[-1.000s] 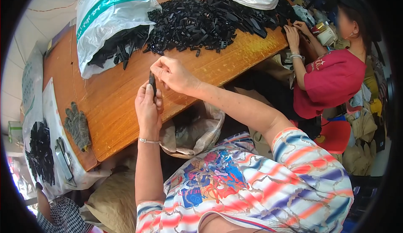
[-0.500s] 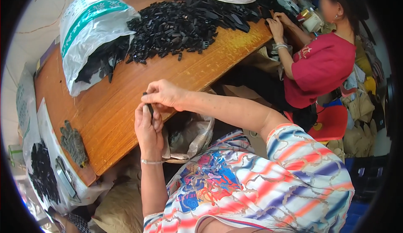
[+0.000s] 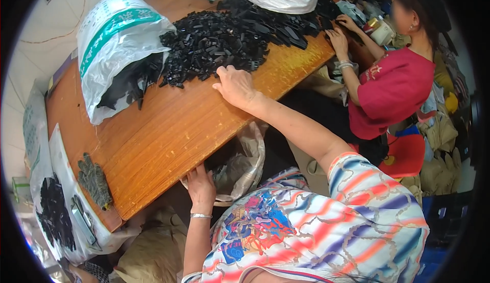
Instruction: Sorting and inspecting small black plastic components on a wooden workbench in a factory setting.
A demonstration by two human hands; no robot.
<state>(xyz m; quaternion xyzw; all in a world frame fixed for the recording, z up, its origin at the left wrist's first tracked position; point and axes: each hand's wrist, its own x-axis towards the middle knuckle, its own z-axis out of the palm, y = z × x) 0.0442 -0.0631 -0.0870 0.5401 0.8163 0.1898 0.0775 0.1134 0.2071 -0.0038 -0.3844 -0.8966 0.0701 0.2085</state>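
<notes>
My right hand [image 3: 236, 85] reaches over the wooden table [image 3: 168, 135] to the near edge of a heap of small black pieces [image 3: 204, 43]. Its thumb stands apart from the bent fingers, and no piece shows in its grasp. Down at the table's front edge is my left hand [image 3: 201, 187], fingers stretched out and apart, with nothing visible in them. Beside it, below the edge, a pale plastic bag [image 3: 251, 168] hangs with its mouth open. What lies inside the bag is mostly in shadow.
A white sack with a green band [image 3: 120, 33] lies on the table, spilling longer black pieces. A grey knitted glove [image 3: 94, 181] rests at the left corner, near more black strips [image 3: 55, 214]. At right, a co-worker in a red shirt [image 3: 395, 86] handles pieces.
The dark piece held between both hands is out of sight. My right hand has moved up and right to the heap; my left hand has dropped to the table edge by the bag.
</notes>
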